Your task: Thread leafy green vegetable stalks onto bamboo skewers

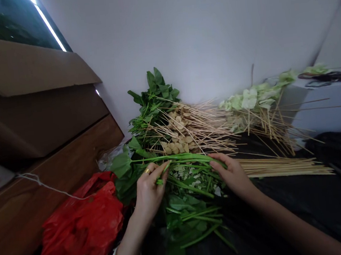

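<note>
Green leafy stems [186, 157] stretch sideways between my two hands, with leaves at their left end. My left hand [150, 186] is closed around the stems near the leaves, its thumb and fingers pinched together; a ring and a bead bracelet are on it. At the right end of the stems, my right hand [231, 171] grips them between thumb and fingers. Below the hands lie more cut green stems [202, 215] with leaves, on a black surface [254, 224]. Small pale and green pieces [187, 174] are heaped under the held stems.
Behind the hands are skewered beige slices [179, 128], a pile of leafy greens [154, 92] and skewered pale green leaves [249, 98]. Bare wooden skewers [287, 166] lie at the right. A red plastic bag [86, 225] and a cardboard box [35, 117] stand at the left.
</note>
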Motion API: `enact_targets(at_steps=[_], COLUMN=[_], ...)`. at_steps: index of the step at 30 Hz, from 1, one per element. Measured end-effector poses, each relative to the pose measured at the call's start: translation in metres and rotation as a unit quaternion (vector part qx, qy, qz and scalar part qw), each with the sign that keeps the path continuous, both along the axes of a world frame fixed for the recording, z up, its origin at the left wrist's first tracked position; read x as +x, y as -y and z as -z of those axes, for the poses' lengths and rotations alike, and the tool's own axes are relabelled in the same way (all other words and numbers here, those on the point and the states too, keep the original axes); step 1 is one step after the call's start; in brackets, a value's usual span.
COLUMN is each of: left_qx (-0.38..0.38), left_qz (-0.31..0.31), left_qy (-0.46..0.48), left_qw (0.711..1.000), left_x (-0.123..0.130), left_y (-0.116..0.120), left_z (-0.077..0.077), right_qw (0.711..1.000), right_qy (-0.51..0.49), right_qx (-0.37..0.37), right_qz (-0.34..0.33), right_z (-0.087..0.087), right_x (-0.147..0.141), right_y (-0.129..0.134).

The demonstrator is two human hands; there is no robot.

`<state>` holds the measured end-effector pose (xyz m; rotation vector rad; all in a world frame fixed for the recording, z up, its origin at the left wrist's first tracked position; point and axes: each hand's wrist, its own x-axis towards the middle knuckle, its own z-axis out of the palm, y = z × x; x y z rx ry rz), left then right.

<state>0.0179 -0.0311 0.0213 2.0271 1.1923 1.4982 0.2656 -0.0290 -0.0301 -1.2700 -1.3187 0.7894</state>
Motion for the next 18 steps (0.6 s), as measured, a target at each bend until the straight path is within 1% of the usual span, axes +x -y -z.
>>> enact_targets(at_steps=[2, 4, 6, 9, 11, 14, 16, 18], left_qx=[0.001, 0.001, 0.016, 0.04, 0.046, 0.032, 0.02, 0.008], left_qz=[0.015, 0.012, -0.012, -0.043, -0.043, -0.025, -0.02, -0.025], left_qy=[-0.053, -0.138, -0.223, -0.292, -0.314, -0.327, -0.303, -0.236], left_qw=[0.998, 0.99, 0.975, 0.955, 0.947, 0.944, 0.953, 0.971], left_x=[-0.003, -0.007, -0.009, -0.011, -0.01, -0.007, -0.002, 0.001], left_y=[-0.004, -0.006, -0.008, -0.009, -0.009, -0.006, -0.004, -0.004], left_z=[0.009, 0.016, 0.022, 0.025, 0.025, 0.023, 0.02, 0.017], right_qw=[1.0, 0.999, 0.998, 0.995, 0.993, 0.994, 0.997, 0.997], right_qy=[0.017, 0.033, 0.053, 0.086, 0.096, 0.087, 0.06, 0.01], right_qx=[0.009, 0.016, 0.027, 0.055, 0.064, 0.058, 0.037, 0.003], right_qz=[-0.002, -0.003, 0.0, 0.007, 0.006, -0.001, -0.027, -0.071], right_z=[-0.001, -0.004, -0.008, -0.013, -0.015, -0.016, -0.016, -0.014], right_x=[-0.001, -0.002, -0.004, -0.006, -0.007, -0.008, -0.009, -0.011], right_y=[0.002, 0.005, 0.009, 0.014, 0.016, 0.018, 0.018, 0.016])
